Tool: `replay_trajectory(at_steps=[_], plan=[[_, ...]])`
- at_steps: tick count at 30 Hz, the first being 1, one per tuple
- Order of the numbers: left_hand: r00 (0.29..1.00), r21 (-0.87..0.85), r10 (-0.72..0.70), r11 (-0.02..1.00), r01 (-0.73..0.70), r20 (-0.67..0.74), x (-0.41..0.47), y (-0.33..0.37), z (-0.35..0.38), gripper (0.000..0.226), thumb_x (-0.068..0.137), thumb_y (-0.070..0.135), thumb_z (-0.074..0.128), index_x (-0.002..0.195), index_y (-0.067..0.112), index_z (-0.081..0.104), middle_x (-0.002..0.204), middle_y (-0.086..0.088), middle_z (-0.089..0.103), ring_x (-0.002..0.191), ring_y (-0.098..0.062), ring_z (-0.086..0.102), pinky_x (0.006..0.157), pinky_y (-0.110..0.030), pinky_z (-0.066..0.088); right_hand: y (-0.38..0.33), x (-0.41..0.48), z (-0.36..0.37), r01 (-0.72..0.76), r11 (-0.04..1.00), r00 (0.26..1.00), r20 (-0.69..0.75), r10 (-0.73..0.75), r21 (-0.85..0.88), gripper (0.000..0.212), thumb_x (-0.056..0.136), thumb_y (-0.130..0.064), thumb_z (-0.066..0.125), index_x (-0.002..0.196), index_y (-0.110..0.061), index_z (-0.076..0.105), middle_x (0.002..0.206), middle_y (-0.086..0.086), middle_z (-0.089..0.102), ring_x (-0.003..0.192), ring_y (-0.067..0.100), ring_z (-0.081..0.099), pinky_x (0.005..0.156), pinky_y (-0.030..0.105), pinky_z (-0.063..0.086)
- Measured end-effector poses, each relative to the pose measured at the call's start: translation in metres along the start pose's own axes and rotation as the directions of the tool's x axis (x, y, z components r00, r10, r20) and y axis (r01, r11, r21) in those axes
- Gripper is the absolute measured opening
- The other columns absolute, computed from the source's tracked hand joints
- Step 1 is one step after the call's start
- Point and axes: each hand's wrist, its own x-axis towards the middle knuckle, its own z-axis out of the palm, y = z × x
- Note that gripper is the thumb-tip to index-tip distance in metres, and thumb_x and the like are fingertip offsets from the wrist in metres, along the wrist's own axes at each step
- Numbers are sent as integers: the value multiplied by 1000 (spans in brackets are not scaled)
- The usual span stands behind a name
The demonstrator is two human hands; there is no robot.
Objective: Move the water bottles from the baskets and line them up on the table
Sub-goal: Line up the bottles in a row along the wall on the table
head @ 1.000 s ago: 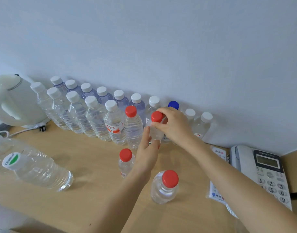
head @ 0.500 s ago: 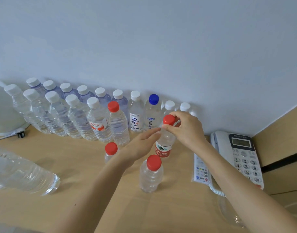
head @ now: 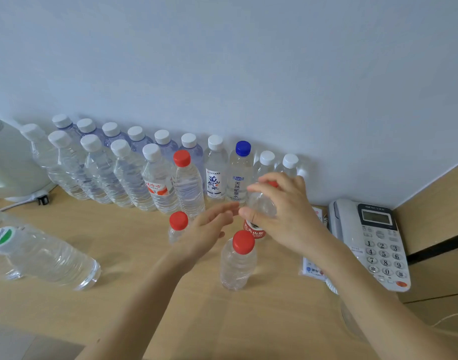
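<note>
The right hand (head: pixel 290 214) is gripping the red-labelled bottle (head: pixel 261 203), its fingers curling over the shoulder and red cap and its thumb pressing the near side. The bottle is standing upright over the bench (head: pixel 134 242), just in front of the rows along the wall; whether its base is resting on the wood is hidden. Its red label is showing white Chinese characters and the word "SPRING".

The left hand (head: pixel 204 232) is hovering loose and holding nothing, its straight fingers reaching toward the right thumb; I cannot tell whether they are touching it.

Behind, the blue-capped bottle (head: pixel 239 178) is displaying "天然矿泉水" running down its label. Its white-capped neighbour (head: pixel 214 183) is carrying large dark characters ending in "水". An orange-labelled bottle (head: pixel 156 183) is standing in the front row, its print too small to read. Two short red-capped bottles (head: pixel 238 263) (head: pixel 178 224) are standing near the hands. A large bottle (head: pixel 48 258) is lying on its side at the left, its green-and-white cap lettering blurred. The telephone (head: pixel 375 240) is showing keys 1 to 9, *, 0 and #.
</note>
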Motion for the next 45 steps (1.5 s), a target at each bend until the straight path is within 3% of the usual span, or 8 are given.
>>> replay_trajectory(at_steps=[4,10,24,31,37,40,42,45], plan=[[977,119,44,990,-70,207,-18,-16,-2,61,63,6,41,114,36,55,100,29,64,94,11,57,74,-8,44,-14,-11,-1,-51,989,952,305,6,140,42,74,-51,66,112,-33,60,97,-19,50,89,4,51,85,22,43],[983,424,82,894,-144,161,-22,-42,10,61,64,45,62,112,63,30,114,20,56,107,-2,53,97,-30,45,-18,-17,13,20,1000,939,342,-20,2,37,71,-36,73,107,-32,62,98,-16,50,89,4,48,83,27,44],[931,95,37,995,-3,-364,-20,-37,36,70,76,18,70,132,36,34,120,7,31,117,-13,40,102,-31,38,-27,18,19,-32,999,993,112,30,17,27,71,-28,75,97,-25,67,96,-4,64,87,13,55,72,22,37],[924,-67,89,990,-123,-372,-14,-28,30,60,89,12,54,127,47,25,138,22,31,123,3,36,70,6,36,-36,55,25,-39,999,999,36,38,19,27,72,-26,73,98,-23,67,95,-2,63,88,17,57,77,26,41],[938,-56,54,995,-78,-342,2,-27,27,71,90,12,51,141,43,13,144,16,17,126,-1,36,72,-1,38,-38,81,35,-39,999,999,31,37,34,30,71,-24,74,100,-21,65,92,-1,62,87,18,56,77,28,41],[944,-65,31,996,-55,-328,10,-25,26,72,90,13,50,144,38,10,146,13,15,112,18,38,70,1,36,-40,93,39,-25,999,999,33,25,25,31,72,-23,73,102,-19,65,79,-10,51,82,13,50,73,23,36],[944,-63,37,996,-61,-328,14,-26,25,72,91,13,49,145,37,9,149,15,12,109,27,36,78,0,36,-40,98,42,-18,1000,999,38,17,17,31,73,-22,73,103,-19,65,83,-8,54,83,14,51,73,23,36],[949,-67,37,996,-61,-314,19,-27,25,72,90,15,48,145,40,8,154,16,6,140,-1,18,109,-24,30,-39,103,45,-15,1000,998,54,15,10,30,74,-21,72,103,-19,65,98,1,63,90,18,56,78,26,40]])
